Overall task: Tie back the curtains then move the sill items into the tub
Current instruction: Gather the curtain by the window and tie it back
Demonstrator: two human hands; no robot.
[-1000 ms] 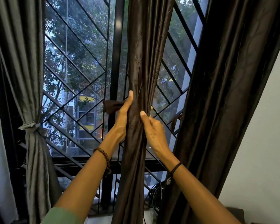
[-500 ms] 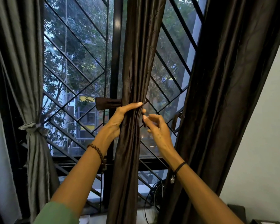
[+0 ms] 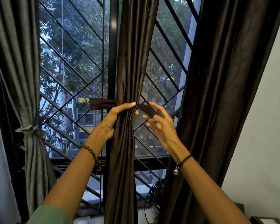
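A wide dark brown curtain [image 3: 225, 94] hangs just right of the right hand [image 3: 163, 126]. The gathered brown curtain panel [image 3: 132, 54] is clamped in the left hand [image 3: 113, 118], whose fingers wrap its folds. Well left of that hand hangs a tied grey curtain [image 3: 18, 62]. A brown tieback strip [image 3: 102, 104] crosses behind the panel to the right hand's spread fingers [image 3: 155, 107]; whether they pinch it cannot be told.
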